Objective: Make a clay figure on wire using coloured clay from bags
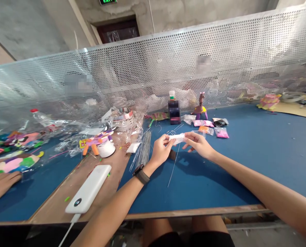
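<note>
A small white clay packet (177, 138) is stretched between my two hands above the blue table mat. My left hand (161, 148) pinches its left end, thumb on top. At its right end, the thumb and forefinger of my right hand (197, 144) close on the packet, while the other fingers curl below. A thin metal wire (173, 168) slants down to the mat just beneath it. Partly hidden behind my left hand lies a dark brown lump (172, 155). A bundle of straight wires (143, 149) is left of my left hand.
Clay packets in pink (222, 132), orange (206, 130) and black (220, 122) lie beyond my right hand. A dark bottle (174, 111) and a clay figure (200, 108) stand behind. Left are a white power bank (89, 188) and another person's hand (3, 185). A perforated metal screen (142, 68) borders the back.
</note>
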A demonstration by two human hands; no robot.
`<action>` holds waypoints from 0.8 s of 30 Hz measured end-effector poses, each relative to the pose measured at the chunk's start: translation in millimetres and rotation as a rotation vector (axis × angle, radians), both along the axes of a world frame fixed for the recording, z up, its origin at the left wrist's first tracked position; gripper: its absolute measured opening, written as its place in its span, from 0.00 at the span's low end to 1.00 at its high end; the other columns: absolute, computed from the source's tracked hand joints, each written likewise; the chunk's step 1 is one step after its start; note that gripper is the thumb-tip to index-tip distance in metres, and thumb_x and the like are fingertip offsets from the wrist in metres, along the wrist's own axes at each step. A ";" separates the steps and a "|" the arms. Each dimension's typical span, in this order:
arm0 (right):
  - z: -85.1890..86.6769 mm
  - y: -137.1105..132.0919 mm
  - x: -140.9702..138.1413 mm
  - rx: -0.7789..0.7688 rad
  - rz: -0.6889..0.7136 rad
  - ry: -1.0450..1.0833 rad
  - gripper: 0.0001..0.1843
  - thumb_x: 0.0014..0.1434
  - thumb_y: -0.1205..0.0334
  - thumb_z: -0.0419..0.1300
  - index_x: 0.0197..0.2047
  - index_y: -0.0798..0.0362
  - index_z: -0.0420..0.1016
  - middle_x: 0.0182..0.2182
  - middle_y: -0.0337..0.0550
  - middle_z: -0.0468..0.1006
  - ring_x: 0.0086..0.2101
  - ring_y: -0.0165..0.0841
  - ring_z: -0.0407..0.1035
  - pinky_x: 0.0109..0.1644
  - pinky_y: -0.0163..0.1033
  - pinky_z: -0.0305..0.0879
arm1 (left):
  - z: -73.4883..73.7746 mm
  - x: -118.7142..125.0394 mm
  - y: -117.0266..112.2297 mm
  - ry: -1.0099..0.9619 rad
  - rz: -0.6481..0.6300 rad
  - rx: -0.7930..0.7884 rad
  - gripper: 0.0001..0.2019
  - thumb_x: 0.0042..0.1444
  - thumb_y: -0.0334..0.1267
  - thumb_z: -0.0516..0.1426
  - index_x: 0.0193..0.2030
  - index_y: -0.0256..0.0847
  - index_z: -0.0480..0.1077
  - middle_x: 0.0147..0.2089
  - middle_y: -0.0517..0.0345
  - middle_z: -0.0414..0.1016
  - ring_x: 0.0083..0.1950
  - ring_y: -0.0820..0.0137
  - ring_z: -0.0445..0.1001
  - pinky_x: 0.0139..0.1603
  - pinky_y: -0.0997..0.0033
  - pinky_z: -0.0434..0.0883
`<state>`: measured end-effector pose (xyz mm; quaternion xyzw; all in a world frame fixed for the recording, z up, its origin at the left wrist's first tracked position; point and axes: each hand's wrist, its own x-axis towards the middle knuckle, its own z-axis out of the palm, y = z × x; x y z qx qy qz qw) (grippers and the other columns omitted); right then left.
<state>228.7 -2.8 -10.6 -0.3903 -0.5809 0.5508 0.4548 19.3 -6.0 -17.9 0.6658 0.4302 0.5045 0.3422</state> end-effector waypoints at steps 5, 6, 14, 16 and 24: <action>-1.0 -0.2 -0.4 -0.029 0.024 0.014 0.26 0.53 0.46 0.75 0.47 0.51 0.74 0.44 0.45 0.84 0.29 0.31 0.80 0.26 0.31 0.75 | 7.4 -3.3 -5.1 0.098 0.028 -0.002 0.23 0.61 0.58 0.62 0.27 0.42 0.65 0.26 0.56 0.81 0.27 0.67 0.79 0.30 0.73 0.70; -1.3 0.0 -0.6 -0.037 0.028 0.014 0.26 0.52 0.46 0.75 0.47 0.52 0.75 0.42 0.45 0.85 0.29 0.30 0.80 0.26 0.30 0.75 | 9.2 -2.8 -7.0 0.115 0.017 0.003 0.23 0.63 0.58 0.60 0.28 0.42 0.66 0.27 0.55 0.81 0.27 0.66 0.79 0.30 0.72 0.70; -3.1 4.3 3.6 -0.005 0.016 -0.031 0.28 0.50 0.48 0.77 0.48 0.53 0.76 0.43 0.47 0.85 0.27 0.28 0.76 0.26 0.31 0.75 | 4.8 5.2 -11.0 0.107 -0.082 0.049 0.18 0.67 0.53 0.57 0.38 0.39 0.74 0.35 0.51 0.83 0.36 0.61 0.83 0.35 0.68 0.74; -2.2 3.5 4.7 0.017 0.039 -0.041 0.28 0.50 0.49 0.77 0.49 0.53 0.76 0.42 0.46 0.85 0.26 0.27 0.76 0.26 0.32 0.75 | 1.3 5.6 -9.0 0.046 -0.072 0.028 0.16 0.65 0.51 0.59 0.43 0.39 0.74 0.37 0.51 0.83 0.37 0.61 0.83 0.36 0.69 0.75; 5.8 -7.0 4.8 0.077 0.187 -0.117 0.24 0.54 0.49 0.74 0.49 0.53 0.77 0.43 0.45 0.85 0.25 0.28 0.77 0.25 0.31 0.74 | 3.8 -3.7 -5.7 0.078 -0.121 0.025 0.17 0.60 0.54 0.64 0.39 0.39 0.77 0.35 0.53 0.83 0.36 0.63 0.82 0.37 0.69 0.75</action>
